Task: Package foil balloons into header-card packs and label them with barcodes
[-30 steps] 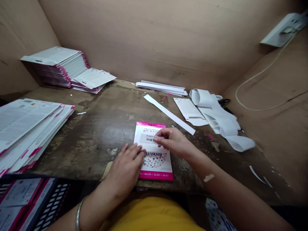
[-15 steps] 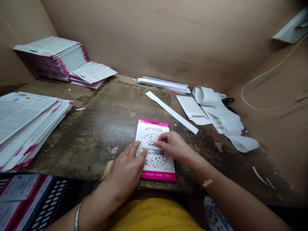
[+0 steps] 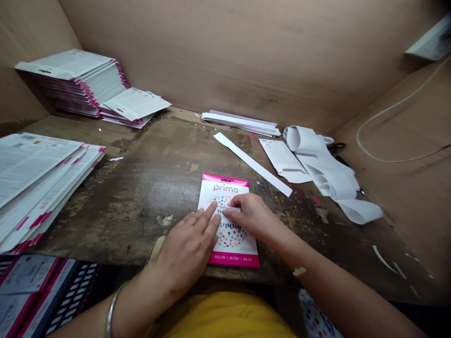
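Observation:
A pink and white balloon packet (image 3: 228, 190) marked "prima" lies flat on the worn wooden table (image 3: 148, 188) near its front edge. My left hand (image 3: 188, 249) rests on the packet's left side with its fingers stretched out flat. A small white barcode label (image 3: 221, 210) lies on the middle of the packet, under the fingertips of both hands. My right hand (image 3: 252, 217) presses on that label with its fingers bent and held together.
Stacks of white and pink packets stand at the far left (image 3: 73, 80) and at the left edge (image 3: 38, 173). Strips of white label backing paper (image 3: 324, 173) and a long strip (image 3: 252, 163) lie at the right. Scissors (image 3: 334, 147) and a cable (image 3: 394, 110) sit beyond.
The barcode label has come down from the packet's upper part onto its middle. Both hands' fingertips have closed in over it.

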The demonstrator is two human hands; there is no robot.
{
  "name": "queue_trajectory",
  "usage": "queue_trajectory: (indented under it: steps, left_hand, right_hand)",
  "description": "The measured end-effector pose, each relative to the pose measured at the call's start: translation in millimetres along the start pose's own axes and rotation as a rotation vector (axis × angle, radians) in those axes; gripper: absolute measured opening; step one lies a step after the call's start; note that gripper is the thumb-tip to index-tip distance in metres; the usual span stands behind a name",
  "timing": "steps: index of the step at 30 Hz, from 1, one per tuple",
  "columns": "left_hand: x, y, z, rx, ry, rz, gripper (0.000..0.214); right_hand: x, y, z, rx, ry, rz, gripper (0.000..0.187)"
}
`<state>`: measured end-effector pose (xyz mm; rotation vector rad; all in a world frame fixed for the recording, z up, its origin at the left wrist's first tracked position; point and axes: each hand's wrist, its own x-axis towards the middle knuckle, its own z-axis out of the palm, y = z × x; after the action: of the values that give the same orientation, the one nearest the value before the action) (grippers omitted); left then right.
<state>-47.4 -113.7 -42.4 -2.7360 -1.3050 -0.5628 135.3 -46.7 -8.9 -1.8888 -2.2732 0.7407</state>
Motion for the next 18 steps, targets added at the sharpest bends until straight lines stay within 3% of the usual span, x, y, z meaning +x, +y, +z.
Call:
queue_trajectory:
  steps: [4,8,12,15,18]
  left_hand:
    - [3,-1,2.5,0.031,-0.115,0.022,0.043]
    - [2,-1,4.2,0.039,-0.112,-0.011,0.040]
    - [3,0,3.3,0.025,-0.103,-0.032,0.040]
    - [3,2,4.5,0.005,-0.110,-0.029,0.041]
    - [-1,1,4.4,-0.074,-0.088,-0.046,0.039]
  right_hand:
    - [1,0,1,-0.044,-0.002,-0.019,0.017]
    - [-1,0,-7,-0.118,0.025,-0.021,0.017]
    - [-11,7,-15,-0.308,0.157,0.105,0.036]
    - [-21,14,-3,-0.264,0.310,0.004,0.029]
    - [-28,21,13,-0.149,0.345,-0.027,0.021]
